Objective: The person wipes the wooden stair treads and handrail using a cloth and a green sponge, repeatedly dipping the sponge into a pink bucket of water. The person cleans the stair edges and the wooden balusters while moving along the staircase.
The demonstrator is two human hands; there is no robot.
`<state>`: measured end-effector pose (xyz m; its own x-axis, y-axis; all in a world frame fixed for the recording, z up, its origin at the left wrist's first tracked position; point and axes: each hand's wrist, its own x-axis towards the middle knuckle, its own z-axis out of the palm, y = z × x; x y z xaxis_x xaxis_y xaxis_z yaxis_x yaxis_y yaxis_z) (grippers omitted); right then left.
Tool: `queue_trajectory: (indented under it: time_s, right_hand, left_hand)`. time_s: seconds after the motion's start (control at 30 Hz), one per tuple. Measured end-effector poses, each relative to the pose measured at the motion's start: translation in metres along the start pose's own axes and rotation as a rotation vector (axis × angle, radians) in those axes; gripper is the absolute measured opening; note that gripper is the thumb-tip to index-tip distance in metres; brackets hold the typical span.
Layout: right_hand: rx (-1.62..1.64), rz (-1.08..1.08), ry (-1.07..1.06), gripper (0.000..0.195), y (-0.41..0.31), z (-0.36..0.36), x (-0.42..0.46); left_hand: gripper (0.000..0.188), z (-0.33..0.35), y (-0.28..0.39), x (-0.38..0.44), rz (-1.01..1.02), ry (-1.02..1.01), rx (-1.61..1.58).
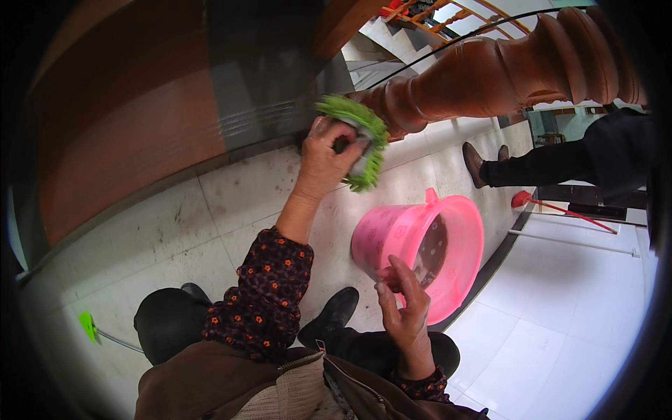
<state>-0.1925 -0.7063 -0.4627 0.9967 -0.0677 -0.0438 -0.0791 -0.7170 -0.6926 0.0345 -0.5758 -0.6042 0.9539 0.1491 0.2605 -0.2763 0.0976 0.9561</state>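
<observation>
My left hand grips a green chenille cleaning pad by its pale backing. The pad is blurred and lies at the lower end of a turned wooden post, beside a dark wall base; whether it touches the wood is hard to tell. My right hand holds nothing, its fingers bent and apart. It hangs in front of a pink plastic bucket, over the near side of the rim. Cloudy brownish water shows inside the bucket.
Another person's dark-trousered leg and brown shoes stand at right. A red long-handled tool lies beyond the bucket. At lower left is a bright green tool head on a metal rod. A brown-and-grey wall panel borders the smudged tile floor.
</observation>
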Motion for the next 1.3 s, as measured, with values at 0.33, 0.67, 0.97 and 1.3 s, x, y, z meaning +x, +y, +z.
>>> queue_trajectory:
  time_s: [0.33,0.67,0.97,1.3]
  right_hand:
    - [0.017,0.028,0.040,0.040,0.005,0.007,0.005]
    - [1.277,0.430,0.155,0.067,0.050,0.086,0.120]
    - [1.479,-0.006,0.776,0.033,0.078,0.092,0.123]
    - [0.442,-0.214,0.852,0.044,0.100,0.105,0.218]
  left_hand:
    - [0.034,0.019,-0.024,0.023,0.063,0.203,0.074]
    - [0.026,-0.022,0.044,-0.001,-0.571,-0.419,-0.689]
    - [0.040,-0.030,0.086,0.070,0.164,-0.421,0.420]
    - [0.079,0.084,0.129,0.104,0.306,-0.415,0.049]
